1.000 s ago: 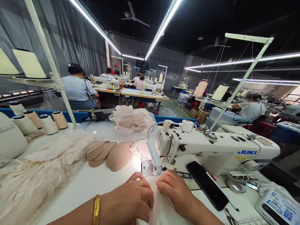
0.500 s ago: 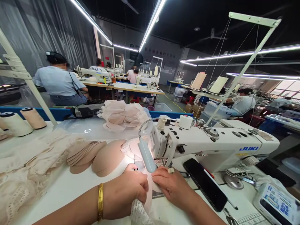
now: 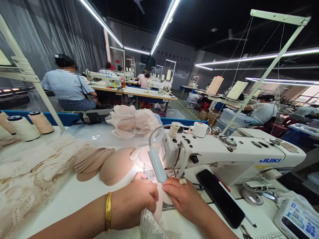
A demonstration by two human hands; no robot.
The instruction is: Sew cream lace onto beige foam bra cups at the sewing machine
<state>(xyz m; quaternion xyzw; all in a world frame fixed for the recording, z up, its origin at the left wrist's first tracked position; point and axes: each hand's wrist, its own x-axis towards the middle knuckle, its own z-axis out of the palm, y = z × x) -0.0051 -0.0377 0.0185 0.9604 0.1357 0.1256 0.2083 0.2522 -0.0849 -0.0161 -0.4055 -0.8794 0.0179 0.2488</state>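
Note:
My left hand (image 3: 136, 200), with a gold bangle on the wrist, is closed on a pale pink cup piece with white lace trim (image 3: 156, 212) just in front of the needle of the white JUKI sewing machine (image 3: 224, 156). On the right side of the same piece rests my right hand (image 3: 183, 197), fingers pressed down on the fabric beside the presser foot. The machine's gooseneck lamp (image 3: 156, 164) hangs right above my fingers and hides the needle area.
Beige foam cups (image 3: 104, 161) lie stacked left of the machine, lace fabric (image 3: 30, 172) further left, sewn pieces (image 3: 132, 121) piled behind. Thread cones (image 3: 23, 126) stand far left. A black phone (image 3: 220, 197) lies right of my hand. Other workers sit at machines behind.
Both hands moved forward with the fabric from the table's near edge up to the needle. Over the last half second they hardly shifted; the view moved slightly.

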